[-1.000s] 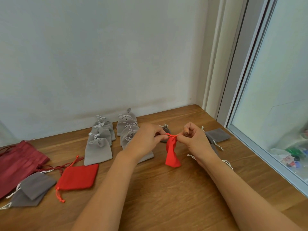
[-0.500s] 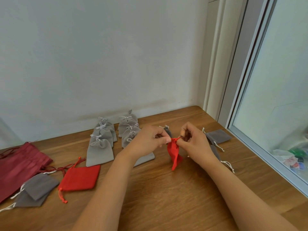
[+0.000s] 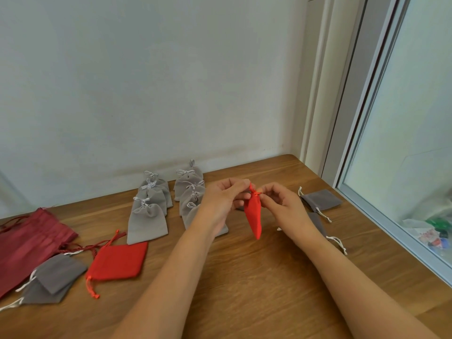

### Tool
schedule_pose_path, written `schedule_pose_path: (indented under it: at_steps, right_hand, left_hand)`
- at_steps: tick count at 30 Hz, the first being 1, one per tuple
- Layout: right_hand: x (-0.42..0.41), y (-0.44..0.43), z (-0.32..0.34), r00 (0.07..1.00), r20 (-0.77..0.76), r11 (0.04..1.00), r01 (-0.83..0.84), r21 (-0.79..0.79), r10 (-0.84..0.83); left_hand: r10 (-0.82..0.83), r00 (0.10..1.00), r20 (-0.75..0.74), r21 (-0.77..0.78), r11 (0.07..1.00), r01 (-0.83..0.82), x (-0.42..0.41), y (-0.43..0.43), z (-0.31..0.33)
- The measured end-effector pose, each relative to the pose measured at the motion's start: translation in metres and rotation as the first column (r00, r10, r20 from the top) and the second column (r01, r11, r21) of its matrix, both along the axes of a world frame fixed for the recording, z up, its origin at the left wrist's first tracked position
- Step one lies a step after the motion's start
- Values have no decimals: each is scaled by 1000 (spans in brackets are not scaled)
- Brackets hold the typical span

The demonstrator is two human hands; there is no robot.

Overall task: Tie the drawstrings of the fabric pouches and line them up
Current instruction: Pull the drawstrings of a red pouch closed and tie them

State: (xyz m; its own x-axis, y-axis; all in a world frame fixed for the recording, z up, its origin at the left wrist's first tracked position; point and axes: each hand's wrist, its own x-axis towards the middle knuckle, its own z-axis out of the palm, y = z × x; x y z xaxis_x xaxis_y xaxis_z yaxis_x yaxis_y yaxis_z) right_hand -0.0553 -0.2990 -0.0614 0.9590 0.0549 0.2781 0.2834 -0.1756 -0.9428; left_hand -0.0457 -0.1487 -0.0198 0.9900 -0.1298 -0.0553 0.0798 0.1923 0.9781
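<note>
you hold the red pouch off the tabletop, just right of the tied grey rows; both hands' fingers pinch its drawstring so the knot tightens.

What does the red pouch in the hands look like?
The red pouch is small, bright red, soft-looking fabric, bunched shut at the top by an orange-red drawstring. It hangs edge-on, tapering to a point below. The left hand and right hand pinch its neck from either side, over the table.
</note>
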Motion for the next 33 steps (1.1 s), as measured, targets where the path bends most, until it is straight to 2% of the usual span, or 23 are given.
schedule_pose_path:
  at_steps: [8, 14, 16, 18, 20, 22, 27, 33]
  right_hand:
    - [-7, 4, 7, 999, 39, 999, 3, 44, -5]
    - [-12, 5, 13, 934, 348, 977, 142, -160, -79]
    - [-12, 7, 12, 917, 394, 971, 146, -188, -61]
    - [-11, 8, 9, 911, 411, 963, 137, -231, -31]
    - [-11, 9, 7, 905, 425, 946, 132, -295, 6]
    - [-11, 9, 5, 901, 431, 930, 122, -346, 42]
    - [-12, 11, 3, 888, 446, 897, 103, -430, 112]
    - [-15, 14, 8, 870, 477, 887, 117, -448, 126]
  left_hand:
    - [-124, 979, -161, -64, 991, 115, 1, 10, 8]
    - [-128, 951, -282, -103, 989, 103, 0, 13, 13]
    - [-135, 954, -267, -48, 991, 126, 1, 16, 13]
    - [-140, 961, -238, 102, 980, 169, 2, 18, 11]
    - [-152, 966, -209, 271, 940, 207, 3, 20, 11]
    - [-197, 957, -213, 359, 895, 264, 4, 23, 13]
    - [-310, 910, -276, 403, 822, 403, 4, 31, 17]
    - [-299, 917, -264, 437, 811, 390, 6, 39, 19]
